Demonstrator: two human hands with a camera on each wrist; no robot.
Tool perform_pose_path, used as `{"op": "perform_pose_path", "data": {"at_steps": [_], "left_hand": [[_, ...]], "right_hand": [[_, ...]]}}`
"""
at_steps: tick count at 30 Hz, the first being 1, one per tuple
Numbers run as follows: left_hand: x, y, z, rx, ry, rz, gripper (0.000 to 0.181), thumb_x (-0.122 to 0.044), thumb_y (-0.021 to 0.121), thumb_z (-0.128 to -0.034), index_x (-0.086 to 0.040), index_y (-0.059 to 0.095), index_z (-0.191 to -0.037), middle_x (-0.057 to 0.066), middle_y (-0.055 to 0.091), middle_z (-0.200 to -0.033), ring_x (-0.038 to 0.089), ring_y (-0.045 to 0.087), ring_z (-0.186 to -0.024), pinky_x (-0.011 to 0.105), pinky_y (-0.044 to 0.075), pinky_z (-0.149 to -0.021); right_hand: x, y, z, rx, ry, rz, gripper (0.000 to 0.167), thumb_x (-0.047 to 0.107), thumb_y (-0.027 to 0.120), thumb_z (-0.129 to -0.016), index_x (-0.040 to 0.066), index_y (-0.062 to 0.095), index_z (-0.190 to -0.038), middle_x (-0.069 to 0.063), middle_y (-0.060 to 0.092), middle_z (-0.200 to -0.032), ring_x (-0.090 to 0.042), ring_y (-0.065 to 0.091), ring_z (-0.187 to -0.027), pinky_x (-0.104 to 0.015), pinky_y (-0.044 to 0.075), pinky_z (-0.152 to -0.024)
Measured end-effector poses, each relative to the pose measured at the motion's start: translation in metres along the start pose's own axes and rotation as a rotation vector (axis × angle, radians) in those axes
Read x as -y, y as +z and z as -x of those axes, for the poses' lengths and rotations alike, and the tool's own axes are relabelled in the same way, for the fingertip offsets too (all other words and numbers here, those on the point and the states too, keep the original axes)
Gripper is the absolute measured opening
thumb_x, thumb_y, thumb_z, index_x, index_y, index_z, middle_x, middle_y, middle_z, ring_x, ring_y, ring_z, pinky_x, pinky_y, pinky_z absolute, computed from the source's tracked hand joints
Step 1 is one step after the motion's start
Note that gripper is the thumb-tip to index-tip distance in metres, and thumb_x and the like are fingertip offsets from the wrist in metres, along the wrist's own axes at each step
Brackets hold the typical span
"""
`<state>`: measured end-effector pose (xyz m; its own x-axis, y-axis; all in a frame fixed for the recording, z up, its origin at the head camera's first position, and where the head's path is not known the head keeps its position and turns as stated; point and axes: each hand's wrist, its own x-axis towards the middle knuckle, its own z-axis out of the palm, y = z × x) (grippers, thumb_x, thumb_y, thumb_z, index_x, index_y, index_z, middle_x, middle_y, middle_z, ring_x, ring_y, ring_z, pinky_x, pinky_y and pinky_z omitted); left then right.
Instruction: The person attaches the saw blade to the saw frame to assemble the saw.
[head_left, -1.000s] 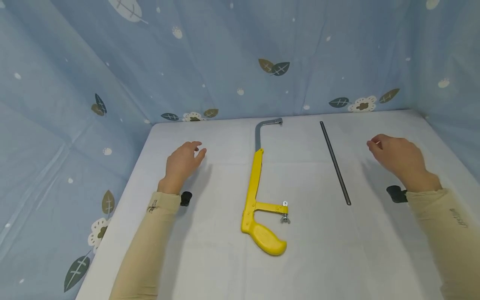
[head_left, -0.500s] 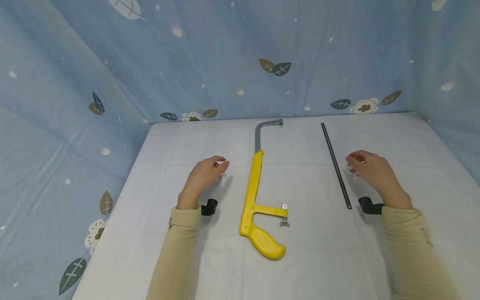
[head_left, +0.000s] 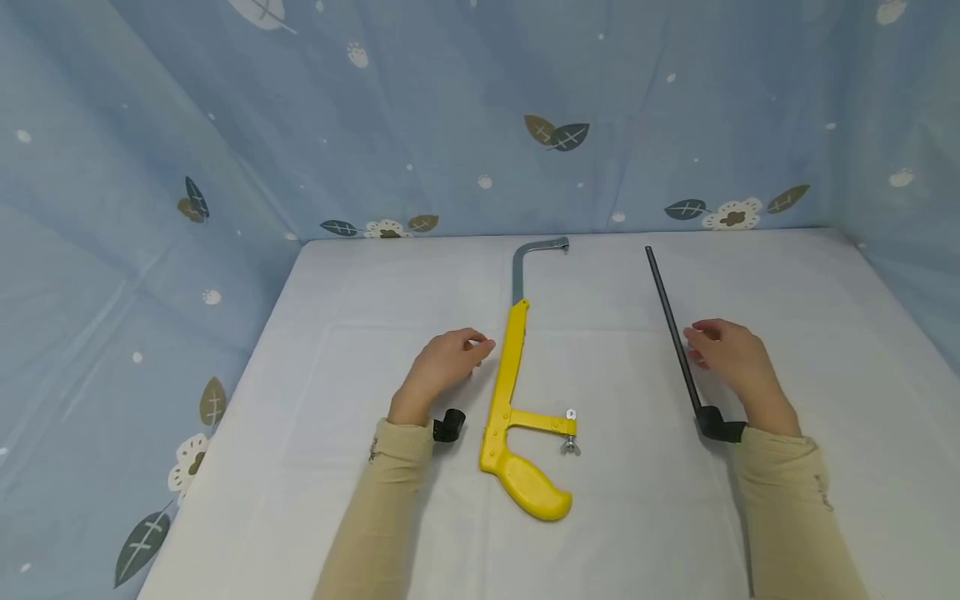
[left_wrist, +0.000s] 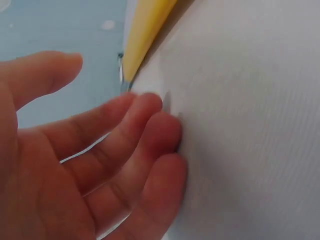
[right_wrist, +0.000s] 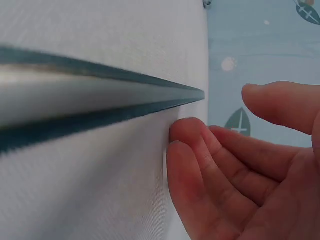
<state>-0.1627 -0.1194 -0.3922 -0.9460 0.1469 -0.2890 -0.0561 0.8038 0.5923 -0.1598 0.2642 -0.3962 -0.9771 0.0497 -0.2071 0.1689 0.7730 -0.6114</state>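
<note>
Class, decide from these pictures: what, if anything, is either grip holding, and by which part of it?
Nothing is held. The left grip is empty beside the yellow saw frame; the right grip is empty beside the dark bar.

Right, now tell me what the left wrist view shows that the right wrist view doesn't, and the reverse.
Only the left wrist view shows the left hand and a yellow length of the saw frame.

Only the right wrist view shows the right hand, the dark bar running toward the far edge, and leaf prints.

Both show the white tabletop and the blue curtain beyond it. A small cut-off bit at the right view's top edge is too little to identify.
</note>
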Motion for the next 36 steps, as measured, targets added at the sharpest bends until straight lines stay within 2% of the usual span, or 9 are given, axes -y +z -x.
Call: {"op": "perform_pose_path", "data": {"at_steps": [5, 8, 11, 15, 19, 26, 36], "left_hand": [[-0.006, 0.009, 0.001, 0.097, 0.015, -0.076, 0.035, -0.047, 0.046, -0.0885, -0.015, 0.060, -0.086, 0.002, 0.056, -0.060, 0.016, 0.049, -0.054, 0.029, 0.038, -0.054], [-0.008, 0.012, 0.004, 0.144, 0.014, -0.115, 0.037, -0.048, 0.047, -0.0879, -0.014, 0.058, -0.079, 0.003, 0.053, -0.053, 0.016, 0.047, -0.049, 0.027, 0.035, -0.050], [-0.010, 0.014, 0.006, 0.168, 0.006, -0.143, 0.039, -0.049, 0.048, -0.0866, -0.013, 0.056, -0.073, 0.003, 0.051, -0.050, 0.016, 0.045, -0.045, 0.027, 0.034, -0.047], [-0.013, 0.016, 0.008, 0.162, 0.002, -0.196, 0.042, -0.053, 0.050, -0.0839, -0.014, 0.055, -0.068, 0.001, 0.049, -0.050, 0.015, 0.045, -0.044, 0.026, 0.032, -0.045], [-0.015, 0.018, 0.009, 0.159, 0.040, -0.228, 0.042, -0.052, 0.052, -0.0832, -0.014, 0.054, -0.065, -0.001, 0.046, -0.050, 0.015, 0.045, -0.044, 0.025, 0.032, -0.044], [-0.016, 0.019, 0.006, 0.166, 0.120, -0.216, 0.038, -0.046, 0.054, -0.0848, -0.014, 0.052, -0.065, 0.000, 0.046, -0.052, 0.015, 0.045, -0.045, 0.025, 0.032, -0.045], [-0.017, 0.018, 0.006, 0.174, 0.141, -0.169, 0.034, -0.042, 0.055, -0.0851, -0.014, 0.053, -0.065, 0.000, 0.047, -0.053, 0.015, 0.045, -0.046, 0.025, 0.033, -0.046]], "right_hand": [[-0.001, 0.003, 0.001, 0.004, -0.019, 0.020, 0.057, 0.044, 0.041, -0.091, -0.005, 0.050, -0.119, -0.015, 0.064, -0.090, -0.024, 0.060, -0.078, -0.036, 0.043, -0.065], [0.000, 0.007, -0.001, 0.008, -0.026, 0.070, 0.051, 0.040, 0.044, -0.091, -0.004, 0.053, -0.116, -0.009, 0.065, -0.082, -0.021, 0.059, -0.075, -0.032, 0.041, -0.062], [0.003, 0.011, 0.000, 0.024, -0.023, 0.106, 0.048, 0.037, 0.048, -0.089, -0.004, 0.054, -0.113, -0.012, 0.064, -0.084, -0.022, 0.059, -0.073, -0.033, 0.042, -0.061], [0.010, 0.013, 0.005, 0.023, -0.040, 0.165, 0.041, 0.030, 0.053, -0.087, -0.006, 0.055, -0.107, -0.019, 0.060, -0.092, -0.027, 0.057, -0.076, -0.034, 0.043, -0.059], [0.013, 0.013, 0.008, -0.006, -0.074, 0.205, 0.032, 0.019, 0.055, -0.084, -0.007, 0.056, -0.101, -0.020, 0.059, -0.091, -0.028, 0.055, -0.074, -0.033, 0.042, -0.056], [0.011, 0.014, 0.008, 0.023, -0.042, 0.198, 0.030, 0.016, 0.053, -0.084, -0.008, 0.053, -0.102, -0.020, 0.057, -0.092, -0.029, 0.053, -0.076, -0.034, 0.041, -0.058], [0.013, 0.016, 0.005, 0.031, -0.032, 0.178, 0.029, 0.013, 0.053, -0.082, -0.007, 0.050, -0.103, -0.020, 0.056, -0.090, -0.029, 0.052, -0.077, -0.035, 0.040, -0.058]]}}
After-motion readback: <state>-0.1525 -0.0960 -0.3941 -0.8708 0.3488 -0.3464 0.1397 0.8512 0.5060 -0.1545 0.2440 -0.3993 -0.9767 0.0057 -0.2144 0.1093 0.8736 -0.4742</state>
